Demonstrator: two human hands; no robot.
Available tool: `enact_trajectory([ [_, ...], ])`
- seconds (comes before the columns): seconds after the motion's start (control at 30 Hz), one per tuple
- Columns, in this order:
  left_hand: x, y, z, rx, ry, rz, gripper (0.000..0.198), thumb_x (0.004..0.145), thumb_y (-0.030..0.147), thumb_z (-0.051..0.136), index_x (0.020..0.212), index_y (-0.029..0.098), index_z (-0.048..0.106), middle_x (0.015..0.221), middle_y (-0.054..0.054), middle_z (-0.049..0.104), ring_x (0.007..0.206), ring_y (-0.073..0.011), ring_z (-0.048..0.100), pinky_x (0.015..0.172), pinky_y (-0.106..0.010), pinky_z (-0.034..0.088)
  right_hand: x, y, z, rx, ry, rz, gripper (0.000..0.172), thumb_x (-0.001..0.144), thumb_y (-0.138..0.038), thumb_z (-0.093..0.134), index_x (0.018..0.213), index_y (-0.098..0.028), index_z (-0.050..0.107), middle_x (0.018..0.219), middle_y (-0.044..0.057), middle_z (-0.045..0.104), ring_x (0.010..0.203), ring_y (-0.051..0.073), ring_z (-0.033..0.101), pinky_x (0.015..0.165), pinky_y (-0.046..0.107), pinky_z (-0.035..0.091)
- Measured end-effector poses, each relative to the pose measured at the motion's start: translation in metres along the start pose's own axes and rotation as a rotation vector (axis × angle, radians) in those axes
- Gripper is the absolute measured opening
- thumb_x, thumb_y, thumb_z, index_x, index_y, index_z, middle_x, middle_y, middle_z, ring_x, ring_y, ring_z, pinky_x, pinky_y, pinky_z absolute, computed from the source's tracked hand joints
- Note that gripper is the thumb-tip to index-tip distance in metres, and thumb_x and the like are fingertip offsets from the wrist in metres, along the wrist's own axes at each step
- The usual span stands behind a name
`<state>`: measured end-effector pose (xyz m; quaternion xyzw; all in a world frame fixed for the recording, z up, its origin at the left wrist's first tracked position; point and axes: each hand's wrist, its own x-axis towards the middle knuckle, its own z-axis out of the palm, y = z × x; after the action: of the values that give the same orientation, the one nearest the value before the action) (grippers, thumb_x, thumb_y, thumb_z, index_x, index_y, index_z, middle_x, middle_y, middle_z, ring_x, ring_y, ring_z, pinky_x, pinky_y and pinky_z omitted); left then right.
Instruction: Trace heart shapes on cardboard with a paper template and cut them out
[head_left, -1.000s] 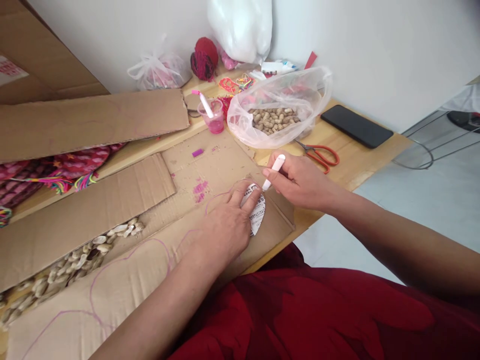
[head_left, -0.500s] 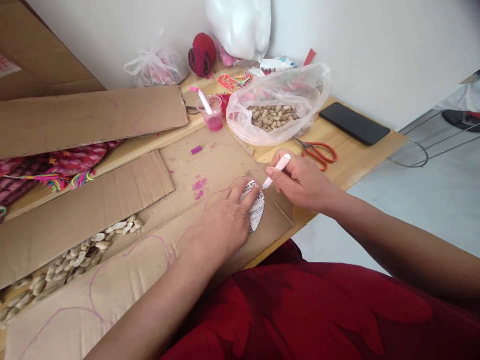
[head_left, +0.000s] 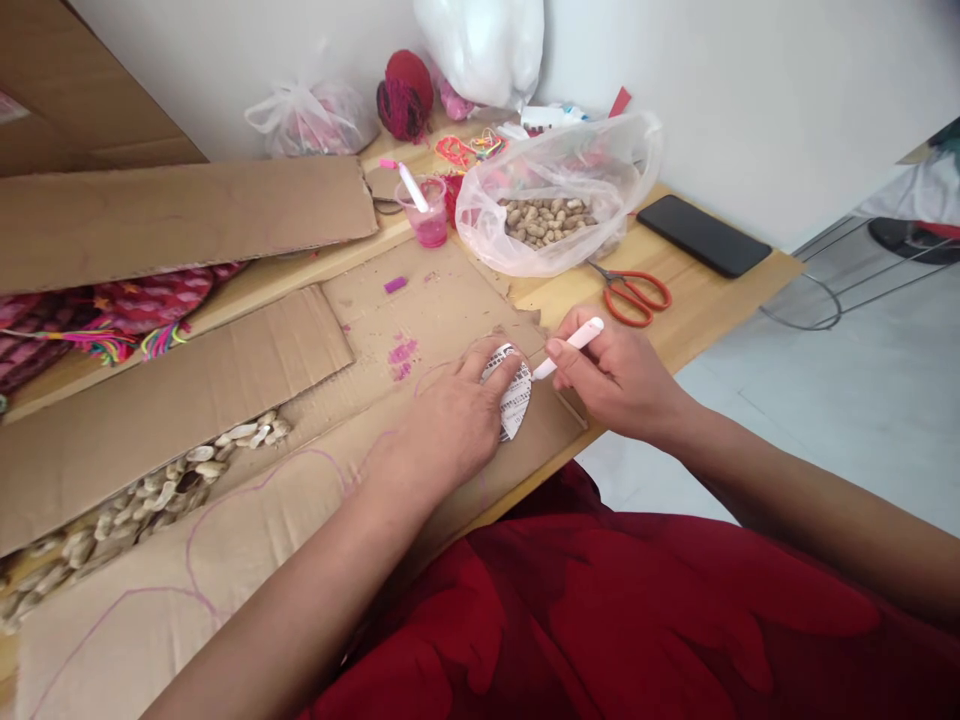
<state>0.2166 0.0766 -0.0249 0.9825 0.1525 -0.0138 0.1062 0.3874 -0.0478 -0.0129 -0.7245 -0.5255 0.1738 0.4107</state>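
Observation:
My left hand lies flat with fingers stretched over a printed paper cut-out, pressing it on a cardboard sheet. The cut-out has a rounded edge, and my fingers hide its left part. In my right hand is a white marker pen, pinched between thumb and fingers. Its tip meets the right edge of the paper. Curved purple outlines run along the cardboard to the left.
Orange-handled scissors and a black phone lie at the right. Behind are a plastic bag of peanuts and a cup with a pen. Peanut shells lie at the left, near cardboard strips. A purple cap rests on cardboard.
The marker tip has moved slightly down along the paper's right edge, and the pen leans over more. My left hand stays on the paper. The whole view has shifted slightly.

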Motion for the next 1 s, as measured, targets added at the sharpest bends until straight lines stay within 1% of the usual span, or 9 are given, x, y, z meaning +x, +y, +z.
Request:
enact_trajectory([
  [0.13,0.0,-0.001,0.0,0.006,0.018,0.026,0.057,0.1,0.01,0.041,0.156,0.019,0.043,0.167,-0.015,0.039,0.143,-0.0274,0.054,0.116,-0.042,0.048,-0.008,-0.002,0.0,0.018,-0.027,0.0,0.022,0.102,-0.036,0.054,0.083,-0.025,0.05,0.067,-0.002,0.068,0.06,0.016,0.059,0.062,0.034,0.041],
  [0.23,-0.001,-0.001,0.0,0.001,-0.003,0.008,0.059,0.099,0.009,0.041,0.157,0.019,0.043,0.168,-0.015,0.037,0.139,-0.0298,0.057,0.113,-0.043,0.05,-0.002,-0.001,0.002,0.011,0.014,0.003,0.022,0.101,-0.036,0.055,0.083,-0.025,0.05,0.069,-0.001,0.071,0.064,0.018,0.063,0.066,0.035,0.042],
  [0.33,0.0,0.0,0.0,-0.005,-0.017,-0.008,0.061,0.098,0.008,0.04,0.158,0.018,0.043,0.168,-0.014,0.037,0.14,-0.0316,0.056,0.115,-0.045,0.049,0.008,0.003,0.005,-0.002,0.073,-0.017,0.022,0.1,-0.036,0.056,0.083,-0.025,0.05,0.069,0.0,0.07,0.066,0.019,0.064,0.067,0.035,0.043],
  [0.4,0.0,0.0,-0.001,-0.005,-0.016,-0.01,0.062,0.098,0.008,0.04,0.159,0.018,0.043,0.168,-0.014,0.037,0.14,-0.0313,0.056,0.115,-0.046,0.048,0.012,0.004,0.006,-0.015,0.088,-0.039,0.02,0.1,-0.035,0.055,0.084,-0.024,0.05,0.069,0.0,0.07,0.067,0.019,0.064,0.068,0.035,0.043],
  [0.57,0.0,0.001,-0.001,-0.013,-0.002,-0.015,0.061,0.098,0.009,0.042,0.158,0.02,0.044,0.167,-0.012,0.039,0.135,-0.0289,0.06,0.113,-0.043,0.05,0.003,-0.001,0.002,-0.023,0.044,-0.041,0.023,0.1,-0.036,0.055,0.082,-0.025,0.049,0.069,0.0,0.07,0.063,0.017,0.06,0.064,0.034,0.041],
  [0.7,-0.001,0.0,-0.001,-0.012,0.004,-0.013,0.06,0.099,0.01,0.04,0.158,0.02,0.044,0.168,-0.012,0.039,0.133,-0.0299,0.061,0.11,-0.044,0.052,-0.004,-0.006,0.0,-0.028,-0.021,-0.026,0.021,0.101,-0.034,0.054,0.082,-0.024,0.05,0.068,-0.001,0.07,0.061,0.017,0.059,0.064,0.034,0.04],
  [0.8,0.0,-0.001,0.0,-0.012,0.005,-0.01,0.06,0.099,0.011,0.041,0.158,0.02,0.044,0.168,-0.011,0.039,0.131,-0.0308,0.063,0.11,-0.046,0.053,0.002,-0.004,0.003,-0.042,0.034,-0.026,0.021,0.101,-0.032,0.054,0.082,-0.024,0.05,0.069,0.0,0.071,0.063,0.017,0.061,0.066,0.034,0.041],
  [0.9,0.0,-0.002,0.001,-0.013,0.013,-0.015,0.059,0.099,0.012,0.042,0.157,0.024,0.045,0.167,-0.01,0.04,0.129,-0.0303,0.063,0.108,-0.045,0.053,0.007,0.0,0.006,-0.04,0.098,-0.054,0.02,0.101,-0.032,0.054,0.083,-0.025,0.05,0.068,-0.001,0.071,0.066,0.019,0.063,0.067,0.034,0.041],
  [1.0,0.0,-0.002,0.002,-0.025,0.018,-0.008,0.058,0.099,0.013,0.041,0.156,0.023,0.046,0.167,-0.01,0.04,0.131,-0.0306,0.062,0.109,-0.044,0.053,0.001,0.0,0.006,-0.028,0.079,-0.061,0.021,0.101,-0.033,0.056,0.082,-0.025,0.05,0.067,-0.001,0.07,0.061,0.017,0.06,0.063,0.034,0.04],
])
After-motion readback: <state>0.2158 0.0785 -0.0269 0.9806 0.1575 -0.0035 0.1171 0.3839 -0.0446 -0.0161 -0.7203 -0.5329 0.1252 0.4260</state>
